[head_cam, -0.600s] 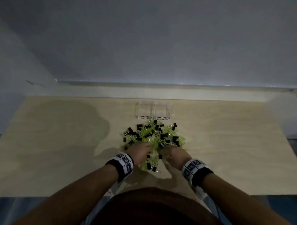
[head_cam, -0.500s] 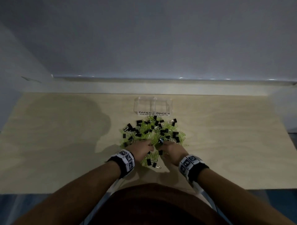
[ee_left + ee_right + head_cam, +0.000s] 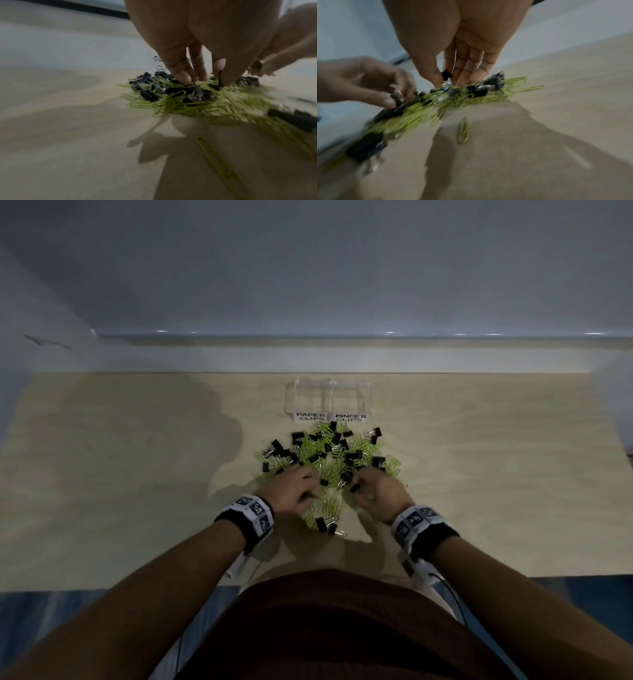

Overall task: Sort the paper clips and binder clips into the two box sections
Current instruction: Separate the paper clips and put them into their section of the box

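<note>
Head view: pale wood table (image 3: pixel 479 474), grey wall beyond. Mixed pile (image 3: pixel 329 457) of green paper clips and black binder clips lies centre, near side of clear box (image 3: pixel 363 395); both sections empty. Left hand (image 3: pixel 291 494) and right hand (image 3: pixel 380 494) at pile's near edge.
Left wrist view: left fingers (image 3: pixel 183 77) curled, tips pinching into pile, item unclear.
Right wrist view: right thumb and fingers pinch binder clip (image 3: pixel 445 74) just above pile.

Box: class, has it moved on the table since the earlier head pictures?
No. The box keeps its place by the table's far edge, its labels against the pile; only the camera tilted.
</note>
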Demonstrator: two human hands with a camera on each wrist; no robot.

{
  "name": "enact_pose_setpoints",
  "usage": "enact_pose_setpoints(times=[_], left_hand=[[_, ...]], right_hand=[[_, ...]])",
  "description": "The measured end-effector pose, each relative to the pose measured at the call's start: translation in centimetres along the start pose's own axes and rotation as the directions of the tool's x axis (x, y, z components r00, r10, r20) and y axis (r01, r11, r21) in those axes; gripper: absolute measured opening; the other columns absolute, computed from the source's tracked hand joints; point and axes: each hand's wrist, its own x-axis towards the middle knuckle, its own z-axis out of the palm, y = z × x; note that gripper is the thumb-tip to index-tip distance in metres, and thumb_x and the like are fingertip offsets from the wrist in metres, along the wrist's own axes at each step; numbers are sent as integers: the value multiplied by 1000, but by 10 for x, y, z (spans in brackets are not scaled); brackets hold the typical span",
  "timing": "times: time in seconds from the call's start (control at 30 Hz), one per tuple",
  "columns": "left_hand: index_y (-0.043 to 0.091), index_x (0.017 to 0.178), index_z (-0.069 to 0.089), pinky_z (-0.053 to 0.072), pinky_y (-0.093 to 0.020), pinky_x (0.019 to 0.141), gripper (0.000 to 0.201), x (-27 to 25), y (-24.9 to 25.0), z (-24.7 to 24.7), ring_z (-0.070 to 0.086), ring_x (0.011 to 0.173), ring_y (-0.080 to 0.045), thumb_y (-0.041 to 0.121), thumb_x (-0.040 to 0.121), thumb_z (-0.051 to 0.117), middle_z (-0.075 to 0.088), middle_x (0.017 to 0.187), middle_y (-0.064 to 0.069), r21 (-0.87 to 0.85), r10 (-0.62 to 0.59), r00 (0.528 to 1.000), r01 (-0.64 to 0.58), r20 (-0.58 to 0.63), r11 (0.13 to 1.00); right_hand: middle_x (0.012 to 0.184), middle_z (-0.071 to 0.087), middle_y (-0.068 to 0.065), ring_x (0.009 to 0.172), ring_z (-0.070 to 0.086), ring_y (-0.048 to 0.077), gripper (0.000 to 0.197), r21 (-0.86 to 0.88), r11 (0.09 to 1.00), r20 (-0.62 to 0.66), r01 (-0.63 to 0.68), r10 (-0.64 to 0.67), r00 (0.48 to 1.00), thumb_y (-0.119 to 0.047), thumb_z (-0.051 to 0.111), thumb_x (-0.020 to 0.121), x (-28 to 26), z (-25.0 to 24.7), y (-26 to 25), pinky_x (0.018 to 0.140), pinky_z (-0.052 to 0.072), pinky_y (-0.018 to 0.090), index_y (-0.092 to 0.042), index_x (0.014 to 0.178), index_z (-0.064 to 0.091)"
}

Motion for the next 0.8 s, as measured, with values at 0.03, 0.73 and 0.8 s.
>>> enact_pose_setpoints(times=[0.03, 0.73, 0.8], left_hand=[[12, 94, 58, 47, -34, 82, 17, -5, -5, -1, 44, 93, -15, 26, 86, 57, 52, 107, -3, -73, -53, 994, 47, -95, 996], [15, 98, 54, 47, -35, 83, 21, -16, 29, 23, 50, 94, -19, 24, 80, 60, 52, 105, -3, -115, -61, 994, 72, 95, 991], [17, 100, 54, 49, -33, 84, 21, -23, 20, 18, 49, 94, -16, 26, 82, 59, 51, 107, 0, -143, -101, 994, 104, 30, 984]], right_hand=[[86, 61, 2, 74, 57, 20, 13, 26, 999, -66, -36, 38, 997, -17, 66, 78, -1, -6, 5, 66, 49, 31, -12, 90, 61], [86, 64, 7, 70, 62, 25, 24, -192, 878, 207, 438, -400, 893, -11, 79, 61, -34, 43, -20, 52, 52, 27, -13, 82, 67], [93, 63, 7, 78, 60, 25, 16, -144, 930, 186, 338, -310, 932, -14, 73, 71, -37, 34, -16, 61, 54, 30, -12, 85, 67]])
